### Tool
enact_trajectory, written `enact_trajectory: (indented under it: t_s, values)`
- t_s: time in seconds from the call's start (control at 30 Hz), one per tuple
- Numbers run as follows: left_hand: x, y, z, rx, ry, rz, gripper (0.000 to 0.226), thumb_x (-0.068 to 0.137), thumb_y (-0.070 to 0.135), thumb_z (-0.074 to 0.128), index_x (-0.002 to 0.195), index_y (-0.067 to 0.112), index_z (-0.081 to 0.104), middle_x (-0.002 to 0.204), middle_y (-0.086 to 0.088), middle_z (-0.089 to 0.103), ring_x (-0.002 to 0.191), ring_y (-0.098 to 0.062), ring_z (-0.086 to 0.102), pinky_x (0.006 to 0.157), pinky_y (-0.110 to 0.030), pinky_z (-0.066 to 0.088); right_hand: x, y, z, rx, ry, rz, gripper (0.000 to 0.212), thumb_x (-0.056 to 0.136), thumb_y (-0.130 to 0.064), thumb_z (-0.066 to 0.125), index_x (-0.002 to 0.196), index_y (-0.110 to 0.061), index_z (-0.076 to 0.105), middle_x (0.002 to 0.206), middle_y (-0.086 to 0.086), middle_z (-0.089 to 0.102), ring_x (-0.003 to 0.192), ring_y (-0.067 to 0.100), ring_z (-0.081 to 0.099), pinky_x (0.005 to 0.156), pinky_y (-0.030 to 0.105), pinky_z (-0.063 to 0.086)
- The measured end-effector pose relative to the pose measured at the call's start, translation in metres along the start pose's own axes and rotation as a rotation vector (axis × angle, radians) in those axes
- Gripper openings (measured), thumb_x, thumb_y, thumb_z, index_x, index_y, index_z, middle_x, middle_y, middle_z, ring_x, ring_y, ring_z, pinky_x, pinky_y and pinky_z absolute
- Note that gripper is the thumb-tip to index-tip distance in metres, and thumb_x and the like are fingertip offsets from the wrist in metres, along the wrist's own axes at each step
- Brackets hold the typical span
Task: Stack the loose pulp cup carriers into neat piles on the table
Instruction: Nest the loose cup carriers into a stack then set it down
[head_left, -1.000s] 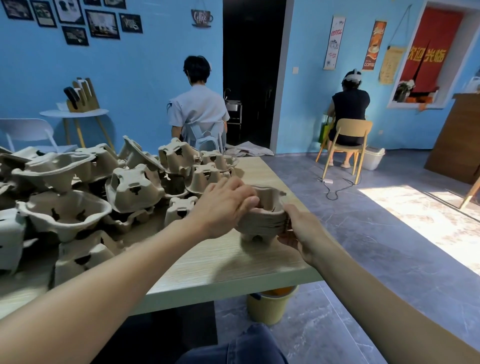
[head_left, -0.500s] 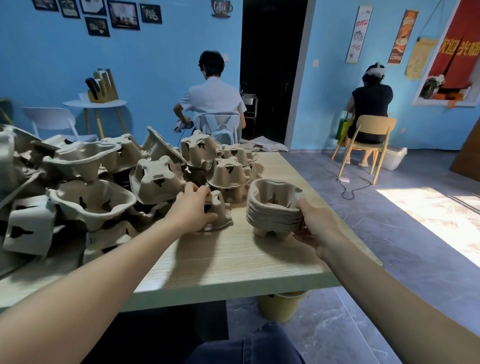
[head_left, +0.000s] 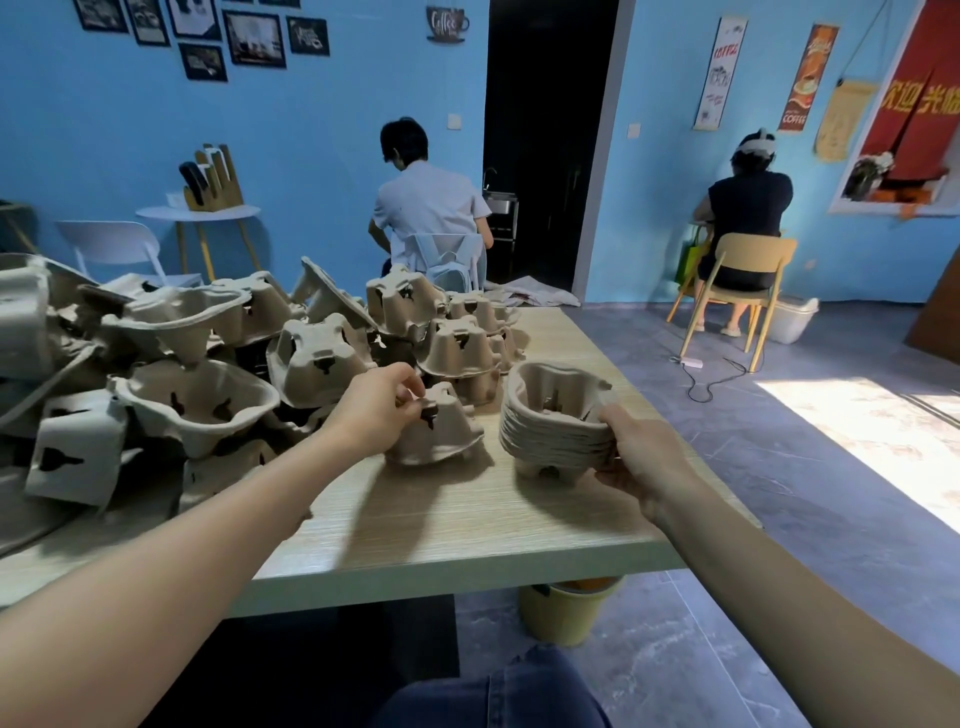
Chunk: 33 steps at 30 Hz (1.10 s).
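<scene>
A neat stack of several pulp cup carriers (head_left: 553, 428) stands cups-up near the right edge of the wooden table (head_left: 441, 525). My right hand (head_left: 636, 460) grips the stack's right side, thumb on the rim. Just left of it an upside-down loose carrier (head_left: 441, 431) rests on the table, and my left hand (head_left: 376, 410) pinches its top with curled fingers. A big jumble of loose carriers (head_left: 208, 364) fills the table's left and back.
A yellow bucket (head_left: 566, 610) stands on the floor under the table's right corner. Two people sit on chairs with their backs to me, one behind the table (head_left: 428, 208), one at the far right (head_left: 743, 208). A cable (head_left: 711, 379) lies on the grey floor.
My left hand left the top of the stack and moved left to the upside-down carrier, which it now pinches. My right hand stays on the stack.
</scene>
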<state>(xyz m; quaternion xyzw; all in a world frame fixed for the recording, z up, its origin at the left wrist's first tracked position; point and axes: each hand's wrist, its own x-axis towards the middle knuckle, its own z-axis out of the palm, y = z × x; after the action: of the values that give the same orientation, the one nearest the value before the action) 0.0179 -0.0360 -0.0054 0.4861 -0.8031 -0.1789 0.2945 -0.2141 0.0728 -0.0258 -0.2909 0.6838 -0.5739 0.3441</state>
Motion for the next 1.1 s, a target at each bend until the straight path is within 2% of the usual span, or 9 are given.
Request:
enact_trajectory:
  t_s: [0.1, 0.2, 0.27, 0.43, 0.6, 0.67, 0.73, 0.87, 1.1]
  values:
    - [0.000, 0.007, -0.007, -0.198, -0.006, -0.096, 0.005, 0.090, 0.013, 0.059, 0.091, 0.014, 0.064, 0.077, -0.002, 0.061, 0.073, -0.018, 0.054, 0.067, -0.028, 0.047, -0.002, 0.001, -0.003, 0.007, 0.007, -0.003, 0.022, 0.085, -0.030, 0.058, 0.074, -0.011, 0.055, 0.078, 0.008, 0.051, 0.068, 0.021, 0.052, 0.057, 0.031, 0.047]
    - [0.001, 0.010, -0.016, -0.373, -0.140, -0.192, 0.011, 0.091, 0.009, 0.059, 0.083, 0.014, 0.065, 0.060, 0.002, 0.056, 0.058, -0.012, 0.047, 0.061, -0.023, 0.046, -0.005, 0.002, -0.007, 0.009, -0.007, -0.009, 0.023, 0.087, -0.030, 0.057, 0.075, -0.011, 0.055, 0.079, 0.008, 0.051, 0.073, 0.021, 0.052, 0.058, 0.031, 0.047]
    - [0.001, 0.012, -0.018, -0.396, -0.207, -0.224, 0.012, 0.091, 0.008, 0.058, 0.083, 0.012, 0.066, 0.068, -0.002, 0.059, 0.058, -0.011, 0.047, 0.056, -0.017, 0.044, -0.006, 0.003, -0.009, 0.001, -0.012, -0.018, 0.022, 0.087, -0.029, 0.056, 0.076, -0.010, 0.055, 0.078, 0.008, 0.051, 0.073, 0.022, 0.052, 0.058, 0.031, 0.047]
    - [-0.005, 0.017, -0.010, -0.454, -0.166, -0.220, 0.007, 0.089, 0.019, 0.063, 0.090, 0.013, 0.068, 0.073, -0.002, 0.061, 0.063, -0.010, 0.048, 0.063, -0.020, 0.041, -0.005, 0.002, -0.008, -0.020, -0.008, -0.020, 0.022, 0.087, -0.027, 0.055, 0.075, -0.009, 0.056, 0.077, 0.009, 0.051, 0.072, 0.023, 0.052, 0.056, 0.030, 0.047]
    - [-0.011, 0.015, -0.002, -0.466, -0.342, -0.171, 0.072, 0.056, 0.046, 0.085, 0.114, 0.016, 0.054, 0.089, 0.001, 0.059, 0.080, -0.011, 0.056, 0.075, -0.025, 0.046, -0.004, 0.003, -0.007, -0.031, 0.005, -0.022, 0.022, 0.087, -0.028, 0.055, 0.076, -0.009, 0.057, 0.078, 0.009, 0.051, 0.074, 0.023, 0.052, 0.058, 0.032, 0.048]
    - [-0.011, 0.013, 0.001, -0.296, -0.388, -0.118, 0.096, 0.046, 0.045, 0.089, 0.129, 0.016, 0.049, 0.114, 0.000, 0.060, 0.100, -0.016, 0.059, 0.085, -0.033, 0.053, -0.004, 0.003, -0.007, -0.032, 0.007, -0.018, 0.021, 0.087, -0.028, 0.055, 0.077, -0.009, 0.057, 0.079, 0.009, 0.051, 0.075, 0.024, 0.053, 0.059, 0.032, 0.048]
    - [-0.011, 0.012, 0.005, -0.154, -0.330, -0.043, 0.084, 0.060, 0.036, 0.084, 0.133, 0.018, 0.047, 0.123, 0.000, 0.056, 0.106, -0.018, 0.057, 0.090, -0.036, 0.052, -0.005, 0.002, -0.007, -0.032, 0.003, -0.016, 0.021, 0.087, -0.028, 0.055, 0.078, -0.009, 0.057, 0.079, 0.010, 0.051, 0.075, 0.024, 0.053, 0.059, 0.032, 0.048]
    - [-0.010, 0.013, -0.004, -0.134, -0.180, 0.050, 0.029, 0.084, 0.039, 0.065, 0.106, 0.020, 0.065, 0.093, 0.001, 0.068, 0.083, -0.016, 0.060, 0.065, -0.024, 0.045, -0.005, 0.001, -0.009, -0.019, -0.002, -0.005, 0.021, 0.086, -0.028, 0.057, 0.082, -0.008, 0.058, 0.081, 0.010, 0.053, 0.076, 0.024, 0.054, 0.060, 0.032, 0.049]
    - [0.009, 0.017, -0.021, -0.254, 0.047, 0.066, 0.027, 0.094, 0.036, 0.052, 0.100, 0.015, 0.068, 0.091, -0.003, 0.070, 0.088, -0.020, 0.063, 0.080, -0.035, 0.048, -0.004, -0.002, -0.012, -0.019, -0.022, 0.005, 0.020, 0.085, -0.027, 0.059, 0.081, -0.007, 0.058, 0.082, 0.011, 0.054, 0.076, 0.024, 0.055, 0.059, 0.031, 0.049]
